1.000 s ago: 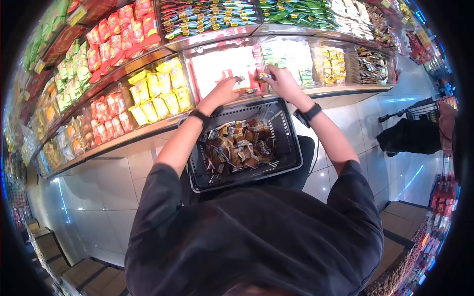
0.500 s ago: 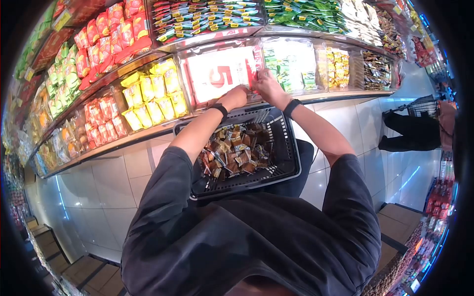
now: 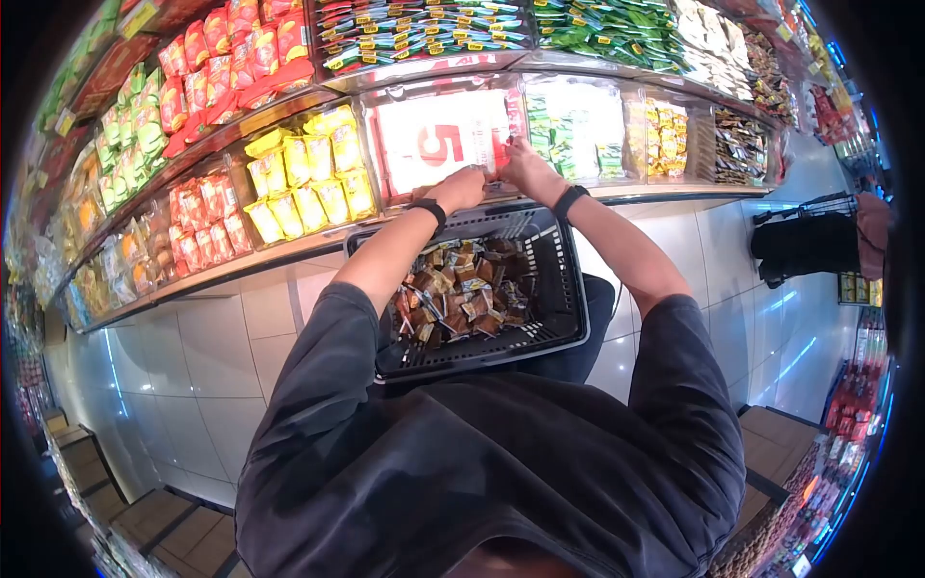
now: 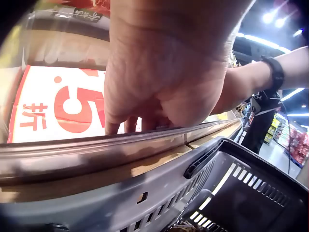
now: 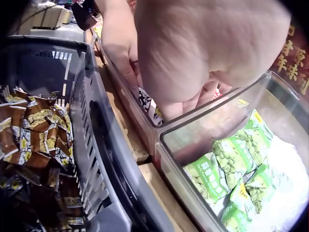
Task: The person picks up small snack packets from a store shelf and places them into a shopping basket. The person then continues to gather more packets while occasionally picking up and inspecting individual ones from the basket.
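My left hand [image 3: 461, 189] reaches over the front edge of a clear shelf bin [image 4: 72, 151], fingers pointing down inside. Close beside it, my right hand [image 3: 528, 173] is lowered into the bin's front right corner. Small black, white and yellow snack packets [image 5: 157, 116] show between the hands in the right wrist view, right at my fingers. The fingertips are partly hidden, so I cannot tell whether either hand pinches a packet. A white sign with a red 5 [image 3: 438, 140] covers most of the bin. Below my arms, a dark shopping basket [image 3: 576, 308] holds many brown-wrapped packets [image 3: 462, 294].
Yellow packets [image 3: 308, 173] fill the bin on the left; green packets [image 5: 241, 154] lie in the bin on the right. A wooden shelf edge [image 3: 655, 191] runs between bins and basket. At far right stands a person in black trousers [image 3: 805, 252] by a cart.
A second ago my hands were apart above the bin, the right one pinching a small packet. Both have since come together and dropped to the front right corner, uncovering the red 5.
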Demonstrator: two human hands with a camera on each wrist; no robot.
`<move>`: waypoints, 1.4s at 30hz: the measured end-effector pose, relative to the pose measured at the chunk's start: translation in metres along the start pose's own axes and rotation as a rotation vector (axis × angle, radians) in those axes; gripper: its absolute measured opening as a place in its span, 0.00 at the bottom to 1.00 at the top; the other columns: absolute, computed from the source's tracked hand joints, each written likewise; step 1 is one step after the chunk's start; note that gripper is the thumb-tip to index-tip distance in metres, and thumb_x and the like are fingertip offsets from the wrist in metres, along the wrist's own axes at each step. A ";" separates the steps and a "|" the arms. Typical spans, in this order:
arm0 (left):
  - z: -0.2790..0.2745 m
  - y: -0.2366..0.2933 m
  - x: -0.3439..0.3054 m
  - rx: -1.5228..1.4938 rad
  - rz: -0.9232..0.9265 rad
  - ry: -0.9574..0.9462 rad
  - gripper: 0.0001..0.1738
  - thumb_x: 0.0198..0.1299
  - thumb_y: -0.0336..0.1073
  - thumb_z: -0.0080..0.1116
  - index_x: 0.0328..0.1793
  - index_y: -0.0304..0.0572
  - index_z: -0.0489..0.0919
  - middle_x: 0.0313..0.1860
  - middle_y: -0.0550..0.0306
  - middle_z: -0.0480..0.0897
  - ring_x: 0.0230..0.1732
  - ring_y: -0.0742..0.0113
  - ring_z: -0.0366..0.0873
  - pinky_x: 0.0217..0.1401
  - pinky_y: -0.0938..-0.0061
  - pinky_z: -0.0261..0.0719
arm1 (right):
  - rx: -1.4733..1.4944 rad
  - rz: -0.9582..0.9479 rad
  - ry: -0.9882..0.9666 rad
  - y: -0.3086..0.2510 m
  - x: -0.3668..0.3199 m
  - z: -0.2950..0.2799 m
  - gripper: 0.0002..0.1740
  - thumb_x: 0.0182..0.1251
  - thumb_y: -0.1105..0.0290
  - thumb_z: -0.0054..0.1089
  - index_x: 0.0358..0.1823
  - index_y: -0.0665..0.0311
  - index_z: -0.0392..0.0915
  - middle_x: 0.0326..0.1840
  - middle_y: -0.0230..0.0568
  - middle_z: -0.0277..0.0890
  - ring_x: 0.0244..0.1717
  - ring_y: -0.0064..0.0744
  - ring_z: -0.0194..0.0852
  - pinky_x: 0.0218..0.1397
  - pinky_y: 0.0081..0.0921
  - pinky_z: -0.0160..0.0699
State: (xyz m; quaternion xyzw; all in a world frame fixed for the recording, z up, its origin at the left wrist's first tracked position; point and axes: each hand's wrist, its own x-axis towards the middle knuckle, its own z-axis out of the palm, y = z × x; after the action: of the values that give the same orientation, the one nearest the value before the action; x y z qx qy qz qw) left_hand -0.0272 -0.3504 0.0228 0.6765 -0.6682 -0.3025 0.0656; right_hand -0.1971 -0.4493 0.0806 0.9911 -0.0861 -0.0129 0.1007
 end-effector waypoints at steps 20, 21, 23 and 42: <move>-0.019 0.018 -0.022 0.050 -0.065 -0.097 0.26 0.70 0.46 0.48 0.60 0.32 0.82 0.58 0.31 0.82 0.61 0.37 0.80 0.66 0.51 0.77 | 0.254 -0.004 -0.109 -0.001 -0.005 -0.009 0.13 0.60 0.75 0.57 0.40 0.55 0.90 0.38 0.42 0.85 0.58 0.40 0.78 0.83 0.45 0.51; -0.019 0.018 -0.027 0.051 -0.069 -0.098 0.26 0.70 0.46 0.48 0.60 0.32 0.82 0.58 0.31 0.82 0.61 0.37 0.80 0.66 0.51 0.77 | 0.257 -0.006 -0.107 -0.002 -0.005 -0.016 0.13 0.60 0.75 0.57 0.40 0.55 0.90 0.38 0.42 0.85 0.58 0.40 0.78 0.83 0.45 0.51; -0.022 0.017 -0.035 0.040 0.043 0.059 0.30 0.72 0.49 0.46 0.69 0.32 0.76 0.61 0.32 0.81 0.65 0.37 0.76 0.70 0.52 0.74 | 0.256 0.006 -0.297 0.001 -0.004 -0.032 0.08 0.58 0.76 0.56 0.35 0.58 0.84 0.38 0.44 0.83 0.49 0.45 0.83 0.74 0.45 0.61; -0.031 -0.052 -0.106 -0.140 -0.114 -0.080 0.47 0.71 0.63 0.40 0.83 0.33 0.54 0.83 0.38 0.58 0.84 0.44 0.53 0.84 0.56 0.54 | 0.625 -0.068 -0.312 -0.014 0.009 0.038 0.27 0.74 0.66 0.42 0.72 0.66 0.69 0.70 0.58 0.73 0.71 0.54 0.71 0.73 0.40 0.69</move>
State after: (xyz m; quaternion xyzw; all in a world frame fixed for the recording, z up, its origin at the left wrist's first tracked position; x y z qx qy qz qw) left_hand 0.0415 -0.2552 0.0563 0.6947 -0.6079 -0.3785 0.0684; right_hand -0.1879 -0.4451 0.0408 0.9625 -0.0672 -0.1403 -0.2224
